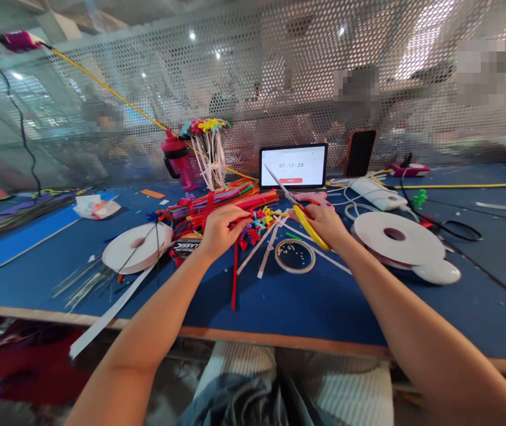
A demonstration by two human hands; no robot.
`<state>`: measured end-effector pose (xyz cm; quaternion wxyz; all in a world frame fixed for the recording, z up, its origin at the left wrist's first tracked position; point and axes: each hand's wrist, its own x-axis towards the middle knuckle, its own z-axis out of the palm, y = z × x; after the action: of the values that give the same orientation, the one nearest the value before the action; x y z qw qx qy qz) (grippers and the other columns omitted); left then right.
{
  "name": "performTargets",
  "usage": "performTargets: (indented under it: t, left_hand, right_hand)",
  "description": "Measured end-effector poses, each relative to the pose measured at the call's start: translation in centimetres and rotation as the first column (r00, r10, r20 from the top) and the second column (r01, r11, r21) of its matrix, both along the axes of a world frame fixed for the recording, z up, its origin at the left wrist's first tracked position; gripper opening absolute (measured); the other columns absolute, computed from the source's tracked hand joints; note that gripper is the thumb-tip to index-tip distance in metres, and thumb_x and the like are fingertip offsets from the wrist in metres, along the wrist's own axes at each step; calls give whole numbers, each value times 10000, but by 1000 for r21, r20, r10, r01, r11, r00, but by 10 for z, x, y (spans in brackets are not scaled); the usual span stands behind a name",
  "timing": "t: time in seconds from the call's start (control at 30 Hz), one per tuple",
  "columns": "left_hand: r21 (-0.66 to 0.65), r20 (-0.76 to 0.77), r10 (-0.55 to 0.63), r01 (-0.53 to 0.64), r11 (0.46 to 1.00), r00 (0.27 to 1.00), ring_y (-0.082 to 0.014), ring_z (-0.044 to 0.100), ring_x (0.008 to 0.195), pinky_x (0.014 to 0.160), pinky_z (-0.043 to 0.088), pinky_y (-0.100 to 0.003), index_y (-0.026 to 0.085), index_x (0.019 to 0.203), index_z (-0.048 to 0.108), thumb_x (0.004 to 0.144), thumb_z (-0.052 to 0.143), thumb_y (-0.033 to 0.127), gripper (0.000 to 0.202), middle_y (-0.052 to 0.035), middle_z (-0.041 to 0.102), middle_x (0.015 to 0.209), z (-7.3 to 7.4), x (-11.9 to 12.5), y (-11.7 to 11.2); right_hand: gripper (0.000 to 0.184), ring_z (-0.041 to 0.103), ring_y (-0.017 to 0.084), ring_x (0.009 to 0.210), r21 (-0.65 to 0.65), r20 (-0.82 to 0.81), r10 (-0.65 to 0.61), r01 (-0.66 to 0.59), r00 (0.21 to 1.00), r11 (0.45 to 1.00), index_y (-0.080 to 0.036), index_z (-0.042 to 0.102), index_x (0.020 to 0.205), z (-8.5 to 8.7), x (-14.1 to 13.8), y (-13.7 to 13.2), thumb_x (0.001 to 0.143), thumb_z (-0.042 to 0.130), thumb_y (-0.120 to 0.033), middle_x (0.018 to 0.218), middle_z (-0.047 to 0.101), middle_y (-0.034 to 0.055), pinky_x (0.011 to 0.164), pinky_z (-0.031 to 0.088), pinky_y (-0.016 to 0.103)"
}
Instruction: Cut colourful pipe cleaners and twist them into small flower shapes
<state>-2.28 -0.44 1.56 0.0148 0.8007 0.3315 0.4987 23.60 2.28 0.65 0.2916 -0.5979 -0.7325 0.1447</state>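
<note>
One pair of yellow-handled scissors (309,229) sits gripped in the right hand (322,223), blades pointing up and away, overlapping the tablet (295,167) from this view, while the left hand (224,229) has its fingertips drawn close together beside the little colourful flowers (260,223), though can't tell if it's actually pinching one. Those flowers lie on the blue table (306,307) between the hands, so the step looks like sorting through them, scissors ready, and any snip from here would probably call for swinging the blades down first.
</note>
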Motion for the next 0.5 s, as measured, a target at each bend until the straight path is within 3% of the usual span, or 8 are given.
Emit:
performTargets:
  t: [0.07,0.17,0.33,0.5]
  left_hand:
    - [11,-55,2,-2,1000,998,-139,628,816,760,497,-266,154,905,674,805,595,262,167,-70,682,861,-4,4,-2]
    - [-27,-118,-1,-2,1000,993,-127,628,781,721,498,-245,157,919,662,812,589,273,174,-64,680,860,-9,9,-4]
    - [-28,-191,0,-5,1000,982,-109,625,716,665,490,-212,160,878,632,801,605,298,161,-36,676,810,-16,15,-8]
    - [188,-251,20,28,982,968,-103,631,747,705,499,-200,165,864,604,811,595,262,110,-26,672,804,-20,15,-11]
  right_hand:
    - [523,603,266,720,63,274,-178,167,945,984,-155,615,765,-1,14,11,747,438,-647,745,636,134,607,409,331]
    - [567,615,300,783,44,477,-243,253,845,966,-129,650,833,-8,30,21,746,430,-644,840,658,181,649,424,366]
    - [587,619,306,808,-34,577,-183,247,796,968,-93,663,899,-17,37,24,717,490,-624,875,662,194,654,432,360]
    - [509,608,312,818,80,565,-212,203,798,976,-98,661,848,-2,24,9,762,488,-568,833,649,196,678,416,378]
